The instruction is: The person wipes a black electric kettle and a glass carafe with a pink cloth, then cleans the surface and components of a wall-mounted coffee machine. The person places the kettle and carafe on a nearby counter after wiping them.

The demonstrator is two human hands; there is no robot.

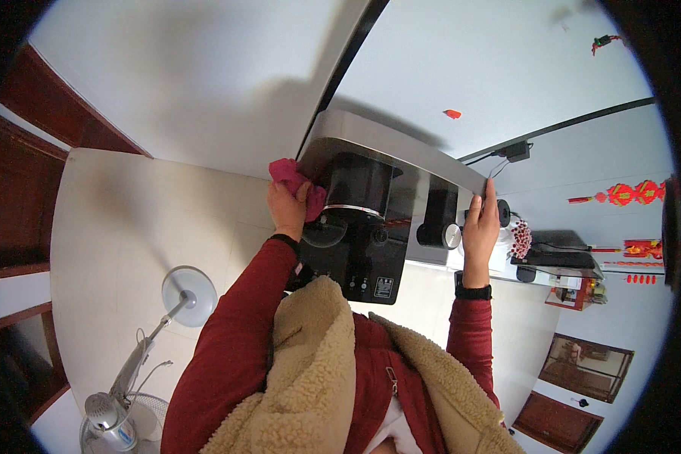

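Note:
A black and silver appliance, apparently a water dispenser, stands against the wall right in front of me. My left hand holds a crumpled pink cloth against the left side of its upper part. At the right end of the silver top rim, my right hand grips the edge, thumb in front and fingers along the side. Between my hands is a dark rounded housing. To its right is a black part with a round silver end. Small controls and a printed label mark the lower black panel.
A pedestal fan with a round base is on the tiled floor at left. Beyond my right hand are a red-and-white flower bunch and a black box-like device. A black adapter with cables is by the wall.

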